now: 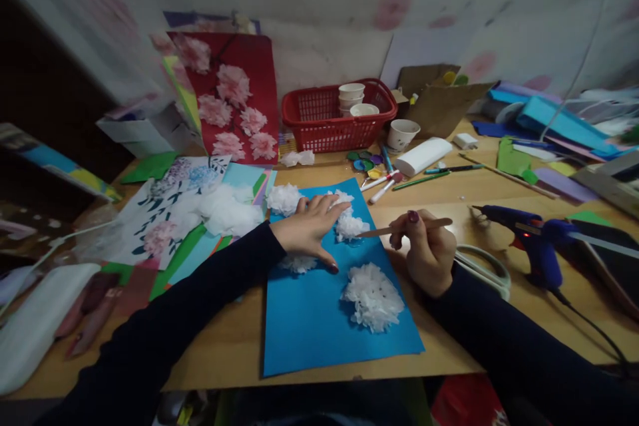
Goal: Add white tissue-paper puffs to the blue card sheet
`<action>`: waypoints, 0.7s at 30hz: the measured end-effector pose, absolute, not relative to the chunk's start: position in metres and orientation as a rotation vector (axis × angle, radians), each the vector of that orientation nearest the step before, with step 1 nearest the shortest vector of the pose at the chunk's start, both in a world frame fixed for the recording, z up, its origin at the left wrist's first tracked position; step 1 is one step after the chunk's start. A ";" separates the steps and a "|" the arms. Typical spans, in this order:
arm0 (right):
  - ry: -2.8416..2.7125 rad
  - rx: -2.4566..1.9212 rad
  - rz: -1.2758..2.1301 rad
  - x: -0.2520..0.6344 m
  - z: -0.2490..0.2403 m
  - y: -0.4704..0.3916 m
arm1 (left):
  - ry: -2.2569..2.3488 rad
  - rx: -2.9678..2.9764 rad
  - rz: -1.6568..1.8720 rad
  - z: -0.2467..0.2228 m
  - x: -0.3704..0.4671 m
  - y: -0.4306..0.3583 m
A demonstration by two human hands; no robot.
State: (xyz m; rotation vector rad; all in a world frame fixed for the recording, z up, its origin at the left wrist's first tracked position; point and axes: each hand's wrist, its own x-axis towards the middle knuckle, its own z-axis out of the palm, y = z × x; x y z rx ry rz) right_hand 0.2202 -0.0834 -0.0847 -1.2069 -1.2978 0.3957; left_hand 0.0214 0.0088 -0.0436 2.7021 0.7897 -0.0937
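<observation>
White ruffled paper flower (352,227), mid-frame, seems light, crushable, best held low. My right hand (428,251) pinches a thin brown wooden stick (380,231); my left hand (308,226) splays open.

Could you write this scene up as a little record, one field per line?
Left hand: spread over a blue sheet
Right hand: holding a wooden stick, tip at the edge of a white flower
Nearer the person: a larger white bloom on the sheet
Behind: red basket with white cups
Right side: blue glue gun
</observation>
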 end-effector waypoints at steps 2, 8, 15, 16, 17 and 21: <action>-1.263 -1.173 0.422 0.221 -0.084 -0.084 | 0.780 2.721 -0.018 -0.028 0.016 0.010; -1.215 -1.157 0.463 0.223 -0.086 -0.083 | 1.060 2.644 0.378 0.040 -0.049 0.042; -1.220 -1.187 0.473 0.223 -0.084 -0.084 | 1.786 2.329 0.131 0.049 -0.151 0.095; -1.232 -1.199 0.464 0.223 -0.084 -0.083 | 1.740 2.319 0.106 0.044 -0.154 0.099; -1.245 -1.212 0.451 0.223 -0.083 -0.083 | 1.668 2.322 0.083 0.038 -0.153 0.102; -1.297 -1.240 0.374 0.224 -0.085 -0.083 | 1.488 2.322 -0.095 0.010 -0.132 0.112</action>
